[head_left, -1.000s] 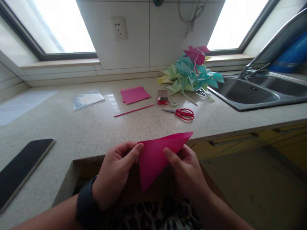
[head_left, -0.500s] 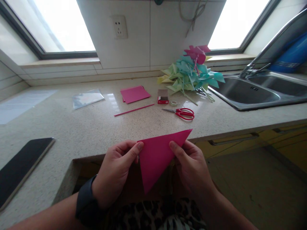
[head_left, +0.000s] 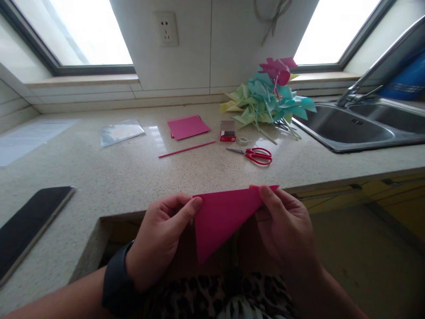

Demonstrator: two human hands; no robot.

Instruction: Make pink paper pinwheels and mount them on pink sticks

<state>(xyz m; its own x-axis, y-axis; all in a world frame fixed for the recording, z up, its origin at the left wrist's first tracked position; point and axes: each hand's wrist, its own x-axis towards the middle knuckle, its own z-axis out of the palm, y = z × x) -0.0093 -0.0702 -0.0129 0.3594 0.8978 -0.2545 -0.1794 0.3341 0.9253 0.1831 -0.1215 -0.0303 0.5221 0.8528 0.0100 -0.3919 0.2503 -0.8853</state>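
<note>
A pink sheet of paper folded into a triangle (head_left: pixel 221 217) hangs in front of the counter's front edge, its point facing down. My left hand (head_left: pixel 162 235) pinches its left corner between thumb and fingers. My right hand (head_left: pixel 285 226) pinches its right corner, near the top fold. A dark watch band sits on my left wrist.
On the speckled counter (head_left: pixel 116 177) lie red scissors (head_left: pixel 255 155), a pink straw (head_left: pixel 186 149), a pink paper stack (head_left: pixel 187 126), a small red box (head_left: pixel 227 131), a tape roll (head_left: pixel 243 140), a clear bag (head_left: pixel 120 132) and a dark phone (head_left: pixel 29 226). Paper pinwheels (head_left: pixel 268 99) pile beside the sink (head_left: pixel 352 128).
My right hand has slid along the fold from the triangle's middle to its right corner. The paper now lies flat. My left hand has stayed on the left corner.
</note>
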